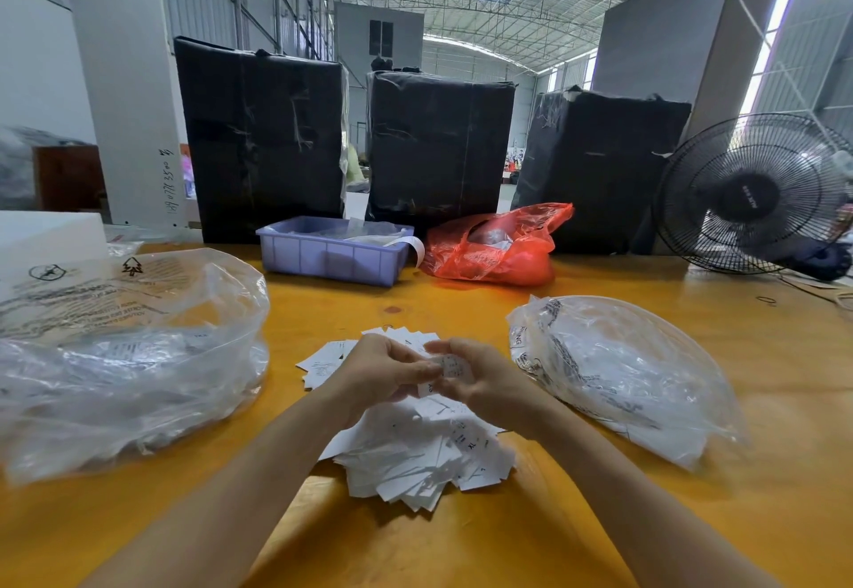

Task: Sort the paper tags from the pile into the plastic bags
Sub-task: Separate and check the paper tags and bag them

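**A:** So where's everything sitting relative to the pile of paper tags [415, 453]?

**B:** The pile's on the yellow table [461, 306], right in the middle near the front edge. Both hands hover just above the far side of it. The left hand [383, 370] and right hand [480, 379] are together, fingers curled, and both pinch the same small tag [454, 366] between them. It has dark print on it, too blurry to read.

**A:** And the bags?

**B:** One big clear plastic bag [138, 356] lies left of the pile, crumpled, with black print on it and what looks like a few tags inside. Another clear bag [618, 375] lies right of the pile, flatter, also printed. Neither touches the pile as far as I can see.

**A:** Anything behind it?

**B:** Yeah, beyond the pile there's a purple bin [332, 255] with some clear stuff in it, and just right of that a red plastic bag [498, 245]. Behind those stand three big black-wrapped bundles [438, 144]. A black fan [752, 195] sits far off to the pile's right at the table's back edge.
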`<control>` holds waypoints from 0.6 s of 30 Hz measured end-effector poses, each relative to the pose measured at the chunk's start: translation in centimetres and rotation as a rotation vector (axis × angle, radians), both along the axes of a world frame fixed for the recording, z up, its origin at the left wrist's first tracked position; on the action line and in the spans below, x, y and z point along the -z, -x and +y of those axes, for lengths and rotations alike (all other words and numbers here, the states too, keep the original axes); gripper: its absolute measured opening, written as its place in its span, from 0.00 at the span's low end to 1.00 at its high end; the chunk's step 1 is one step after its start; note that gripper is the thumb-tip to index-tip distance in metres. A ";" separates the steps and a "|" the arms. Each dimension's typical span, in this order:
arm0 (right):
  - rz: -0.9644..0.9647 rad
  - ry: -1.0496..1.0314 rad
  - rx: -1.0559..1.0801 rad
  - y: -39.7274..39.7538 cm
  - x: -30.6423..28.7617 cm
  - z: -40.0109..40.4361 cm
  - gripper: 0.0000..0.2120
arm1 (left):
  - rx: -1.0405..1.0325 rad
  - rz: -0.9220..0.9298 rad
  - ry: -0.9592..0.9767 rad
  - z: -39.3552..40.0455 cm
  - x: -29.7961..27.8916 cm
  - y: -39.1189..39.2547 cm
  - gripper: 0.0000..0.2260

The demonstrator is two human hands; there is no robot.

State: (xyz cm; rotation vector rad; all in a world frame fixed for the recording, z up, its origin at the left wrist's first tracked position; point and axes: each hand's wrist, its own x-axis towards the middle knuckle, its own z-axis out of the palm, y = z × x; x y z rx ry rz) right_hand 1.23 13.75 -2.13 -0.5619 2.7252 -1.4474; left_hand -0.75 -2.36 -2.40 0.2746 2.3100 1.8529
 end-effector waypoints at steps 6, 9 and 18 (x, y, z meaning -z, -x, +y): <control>0.075 0.195 0.117 0.2 0.2 -0.4 0.28 | -0.090 0.030 -0.136 0.7 0.1 -0.1 0.03; 0.169 0.367 0.270 0.6 0.4 -0.2 0.17 | -0.155 0.007 -0.244 0.7 0.1 0.0 0.01; 0.176 0.347 0.156 -0.1 0.8 -1.7 0.04 | -0.382 0.021 -0.326 1.6 0.6 0.2 0.06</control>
